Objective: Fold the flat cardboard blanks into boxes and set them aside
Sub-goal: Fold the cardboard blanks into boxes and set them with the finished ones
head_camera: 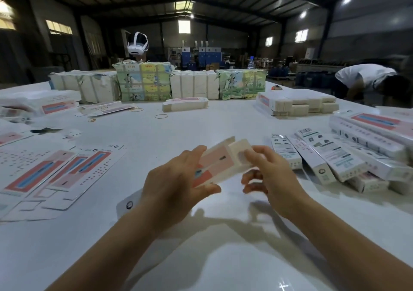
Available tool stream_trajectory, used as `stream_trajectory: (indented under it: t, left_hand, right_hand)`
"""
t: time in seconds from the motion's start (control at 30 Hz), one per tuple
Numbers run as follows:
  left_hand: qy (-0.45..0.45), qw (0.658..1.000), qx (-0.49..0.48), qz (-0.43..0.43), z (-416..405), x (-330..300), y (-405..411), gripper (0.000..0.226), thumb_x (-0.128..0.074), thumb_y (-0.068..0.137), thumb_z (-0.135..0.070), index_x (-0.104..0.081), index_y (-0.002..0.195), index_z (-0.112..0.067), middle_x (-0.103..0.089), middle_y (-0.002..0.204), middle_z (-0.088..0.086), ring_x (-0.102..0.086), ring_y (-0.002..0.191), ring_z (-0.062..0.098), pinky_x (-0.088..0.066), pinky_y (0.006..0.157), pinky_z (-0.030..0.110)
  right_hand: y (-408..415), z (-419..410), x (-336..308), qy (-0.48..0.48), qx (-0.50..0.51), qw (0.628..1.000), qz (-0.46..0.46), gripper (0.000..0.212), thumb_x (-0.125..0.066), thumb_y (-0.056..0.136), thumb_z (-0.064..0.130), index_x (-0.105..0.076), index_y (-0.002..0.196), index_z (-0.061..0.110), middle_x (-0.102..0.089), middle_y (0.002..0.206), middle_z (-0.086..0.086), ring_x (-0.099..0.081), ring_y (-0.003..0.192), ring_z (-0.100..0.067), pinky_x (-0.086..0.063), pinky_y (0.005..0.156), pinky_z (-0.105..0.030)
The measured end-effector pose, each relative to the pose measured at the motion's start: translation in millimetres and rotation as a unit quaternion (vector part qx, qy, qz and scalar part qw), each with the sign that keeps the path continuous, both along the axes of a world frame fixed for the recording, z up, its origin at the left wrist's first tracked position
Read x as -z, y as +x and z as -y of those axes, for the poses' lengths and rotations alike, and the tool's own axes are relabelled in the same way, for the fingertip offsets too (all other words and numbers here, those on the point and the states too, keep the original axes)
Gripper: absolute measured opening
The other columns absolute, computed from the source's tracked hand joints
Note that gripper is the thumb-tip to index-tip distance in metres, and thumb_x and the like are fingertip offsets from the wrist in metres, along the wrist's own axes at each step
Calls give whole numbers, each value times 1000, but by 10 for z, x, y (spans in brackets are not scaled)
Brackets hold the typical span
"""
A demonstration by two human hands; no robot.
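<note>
From the head camera, a worker held a half-formed box [220,163] above a white table [178,129], near its middle. The left hand [176,179] gripped the box's near end, thumb beneath and fingers curled over its pink printed face. The right hand [266,174] pinched the open end flap between thumb and forefinger, the other fingers curled loosely below.

Flat blanks [58,174] lay fanned on the table to the left, printed side up. Finished boxes [342,156] lay heaped to the right, some overlapping. Rubber bands [161,116] lay scattered farther back, near a single banded stack [185,104]. Wrapped bundles [143,81] lined the table's far edge, with a white headset [138,44] visible behind them. At far right a person in a white shirt [364,76] bent over beside the table.
</note>
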State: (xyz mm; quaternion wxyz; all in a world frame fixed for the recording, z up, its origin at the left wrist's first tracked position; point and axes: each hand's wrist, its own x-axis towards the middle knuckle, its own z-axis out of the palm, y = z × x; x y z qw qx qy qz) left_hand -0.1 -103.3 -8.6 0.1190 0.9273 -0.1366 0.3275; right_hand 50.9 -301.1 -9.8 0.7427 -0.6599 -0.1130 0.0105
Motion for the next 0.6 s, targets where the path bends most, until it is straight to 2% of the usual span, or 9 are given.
stream_trajectory:
  t: [0.03,0.1,0.17,0.23,0.33,0.4,0.43,0.5,0.6]
  left_hand:
    - [-33,999,-14,-18,-10,-7,12,71,-56,74,-63,-45,132,-24,-62,110,-5,-62,83,21,-49,63,33]
    - [-64,997,-19,-38,-41,4,46,60,-53,80,-65,-42,129,-33,-59,115,-11,-61,84,16,-52,67,32]
    - [-68,996,-19,-55,-58,13,68,57,-53,79,-66,-42,127,-35,-58,115,-13,-60,82,13,-54,66,31]
    - [-62,995,-24,-71,-60,26,83,59,-50,78,-68,-41,126,-36,-57,114,-14,-59,81,12,-54,65,30]
    - [-60,994,-22,-94,-19,59,99,60,-48,76,-72,-41,125,-37,-57,112,-14,-58,80,12,-55,66,31]
    - [-59,993,-20,-102,6,73,120,61,-46,75,-74,-39,124,-38,-56,110,-15,-58,82,13,-54,69,34]
    - [-57,993,-18,-104,12,77,127,61,-43,74,-75,-38,123,-39,-55,109,-16,-58,82,13,-54,70,34]
    - [-54,993,-11,-105,9,84,134,59,-40,73,-76,-37,119,-40,-55,108,-16,-57,82,12,-53,69,33]
    - [-62,990,4,-124,-14,87,127,56,-46,77,-74,-37,120,-40,-55,115,-15,-60,85,12,-56,70,33]
  right_hand:
    - [-12,6,11,-3,80,994,78,12,-61,91,16,-60,102,19,-61,81,-9,-59,62,-16,-52,52,-27]
    - [-39,5,50,-95,200,939,261,18,-64,88,6,-61,98,20,-58,81,0,-57,68,-10,-50,60,-20]
    - [-73,-66,107,-200,214,889,352,20,-66,85,2,-68,102,13,-55,85,3,-53,70,-7,-42,64,-9]
    - [-97,-149,143,-249,200,880,351,24,-65,87,3,-70,109,9,-53,89,2,-51,78,-7,-38,69,-4]
    - [-149,-225,138,-272,198,870,360,27,-57,89,4,-70,111,13,-57,91,3,-42,90,-12,-33,81,-5]
    - [-183,-246,138,-275,190,874,353,33,-49,86,11,-72,107,19,-62,90,9,-37,91,-6,-36,88,-18]
    - [-198,-248,129,-269,189,879,344,35,-47,84,12,-72,106,22,-63,88,17,-37,90,-4,-39,89,-31]
    - [-236,-250,104,-250,188,888,337,37,-49,83,9,-67,107,31,-58,83,28,-43,89,-4,-43,84,-49]
    - [-247,-238,64,-224,161,918,285,52,-57,87,0,-46,118,41,-60,91,17,-56,99,-11,-40,95,-51]
